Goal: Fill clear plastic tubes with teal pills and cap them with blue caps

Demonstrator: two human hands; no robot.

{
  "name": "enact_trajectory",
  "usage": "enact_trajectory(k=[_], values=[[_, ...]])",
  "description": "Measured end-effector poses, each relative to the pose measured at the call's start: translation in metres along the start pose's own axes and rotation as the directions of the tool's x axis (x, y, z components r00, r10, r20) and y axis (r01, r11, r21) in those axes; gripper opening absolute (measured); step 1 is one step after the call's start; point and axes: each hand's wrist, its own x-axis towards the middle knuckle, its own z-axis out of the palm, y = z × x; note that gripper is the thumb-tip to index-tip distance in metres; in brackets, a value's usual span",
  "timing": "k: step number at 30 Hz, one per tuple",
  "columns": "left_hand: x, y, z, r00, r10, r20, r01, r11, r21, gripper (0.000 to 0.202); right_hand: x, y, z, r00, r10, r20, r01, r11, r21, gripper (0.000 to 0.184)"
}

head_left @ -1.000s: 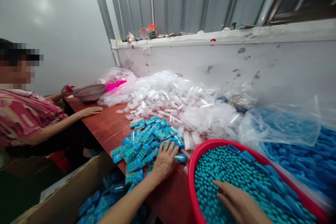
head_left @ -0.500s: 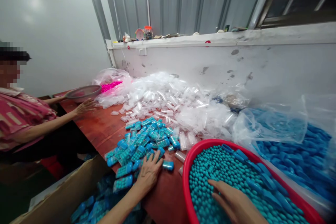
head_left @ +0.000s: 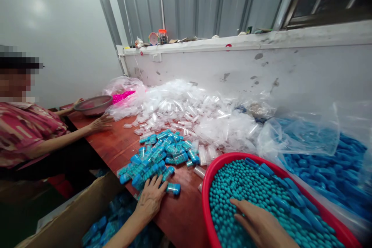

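Observation:
My left hand [head_left: 150, 197] lies flat and open at the near table edge, fingers spread against a heap of filled blue-capped tubes [head_left: 158, 155]; one tube [head_left: 173, 188] lies by my fingertips. My right hand [head_left: 258, 224] rests open, palm down, on the teal beads in a red basin [head_left: 213, 168], which also holds several blue caps. Below the table edge stands a cardboard box [head_left: 75, 217] with more filled tubes inside.
A pile of empty clear tubes [head_left: 197, 112] covers the far half of the red-brown table [head_left: 116, 143]. A plastic bag of blue caps [head_left: 325, 162] sits right. A person at left reaches toward a metal bowl [head_left: 93, 105] beside pink beads [head_left: 123, 95].
My left hand has slid toward me and leftward, dragging filled tubes toward the table edge above the box. My right hand stays on the beads. The other person's hand moved toward the bowl.

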Motion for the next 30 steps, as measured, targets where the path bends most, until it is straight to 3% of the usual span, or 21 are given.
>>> enact_trajectory(k=[4,8,13,17,20,23,30], values=[[-0.004,0.006,0.002,0.997,-0.027,-0.079,0.029,0.999,0.018,0.036,-0.001,-0.002,-0.001,1.000,0.018,0.019,-0.018,1.000,0.010,0.027],[0.005,0.020,-0.013,0.984,-0.057,-0.167,0.056,0.998,-0.008,0.032,-0.001,-0.003,0.000,0.999,0.028,0.045,-0.029,0.999,0.020,0.028],[0.058,0.038,-0.027,0.988,0.024,-0.153,-0.038,0.995,-0.093,0.043,-0.001,-0.003,0.001,0.998,0.045,0.048,-0.046,0.999,0.022,0.028],[0.111,0.052,-0.022,0.984,0.156,-0.083,-0.168,0.973,-0.159,0.051,0.001,-0.001,-0.003,0.998,0.048,0.035,-0.049,0.998,0.024,0.028],[0.135,0.059,-0.015,0.976,0.215,-0.032,-0.217,0.959,-0.179,0.055,0.002,0.000,-0.004,0.998,0.056,0.007,-0.056,0.998,0.023,0.027],[0.140,0.059,-0.008,0.978,0.207,-0.007,-0.205,0.962,-0.180,0.051,0.000,0.001,-0.004,0.998,0.053,-0.019,-0.052,0.998,0.031,0.028],[0.116,0.041,0.002,0.988,0.139,0.063,-0.129,0.982,-0.141,0.056,0.000,-0.005,-0.006,0.997,-0.009,-0.079,0.012,0.999,0.039,0.027]])
